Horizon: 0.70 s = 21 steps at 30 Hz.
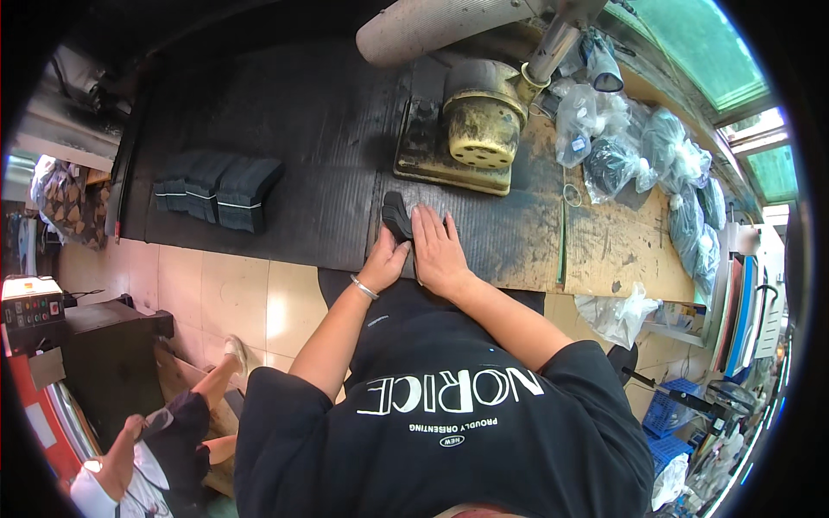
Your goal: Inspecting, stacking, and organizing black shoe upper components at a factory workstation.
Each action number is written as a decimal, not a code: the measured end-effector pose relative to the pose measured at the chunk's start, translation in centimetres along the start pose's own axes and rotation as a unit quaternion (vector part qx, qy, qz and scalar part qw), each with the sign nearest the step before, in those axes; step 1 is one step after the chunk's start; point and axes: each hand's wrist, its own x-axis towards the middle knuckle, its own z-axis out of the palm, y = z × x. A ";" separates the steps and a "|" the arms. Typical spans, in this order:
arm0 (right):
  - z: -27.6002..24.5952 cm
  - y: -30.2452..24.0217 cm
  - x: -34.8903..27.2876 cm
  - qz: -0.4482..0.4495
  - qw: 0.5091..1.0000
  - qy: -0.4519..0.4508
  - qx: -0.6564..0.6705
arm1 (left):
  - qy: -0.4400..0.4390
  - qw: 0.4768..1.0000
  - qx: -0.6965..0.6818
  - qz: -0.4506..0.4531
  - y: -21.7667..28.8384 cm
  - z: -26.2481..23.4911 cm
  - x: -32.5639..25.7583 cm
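Note:
My left hand [386, 261] grips the near edge of a small black rubber piece [396, 214] that stands up from the black ribbed mat [328, 129]. A silver bracelet sits on that wrist. My right hand [438, 248] lies flat, fingers together, on the mat right beside the piece and touches its right side. Just beyond both hands stands a yellowed metal press head [484, 129] on a grimy base plate.
Bundled stacks of black pieces [218, 190] lie at the left of the mat. Plastic bags of dark parts [639, 155] crowd the wooden bench at the right. Another person [164, 440] sits on the tiled floor at lower left, next to a dark cabinet.

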 end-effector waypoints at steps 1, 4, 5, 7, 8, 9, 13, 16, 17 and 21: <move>0.1 0.0 -0.1 0.004 1.000 0.006 -0.002 | 0.011 1.000 0.025 0.014 0.1 0.3 0.0; -0.1 0.8 0.1 0.038 0.999 -0.024 0.018 | 0.015 0.999 0.046 -0.008 0.3 0.7 0.2; -0.2 1.1 0.3 0.062 0.995 -0.064 0.046 | 0.016 0.998 0.044 -0.051 0.5 0.6 0.2; -0.5 1.9 0.2 0.037 0.990 -0.032 0.135 | 0.056 0.996 0.062 -0.033 1.4 0.9 0.2; -0.7 2.5 0.0 0.020 0.981 -0.033 0.189 | 0.053 0.989 0.132 -0.029 2.3 0.5 0.2; -1.3 2.7 -0.3 0.029 0.973 -0.015 0.230 | 0.026 0.992 0.119 -0.041 4.2 0.6 0.3; -5.3 4.5 -3.3 0.097 0.924 0.020 0.368 | 0.006 1.000 -0.013 -0.005 6.9 3.9 1.2; -6.8 5.3 -5.7 0.143 0.823 0.057 0.547 | -0.091 0.988 -0.089 -0.092 8.1 6.3 2.4; -7.1 5.2 -6.3 0.171 0.748 0.090 0.636 | -0.085 0.980 -0.132 -0.123 8.0 7.5 2.7; -7.0 7.9 -8.9 0.186 0.708 0.099 0.674 | -0.065 0.976 -0.134 -0.162 7.1 11.2 3.4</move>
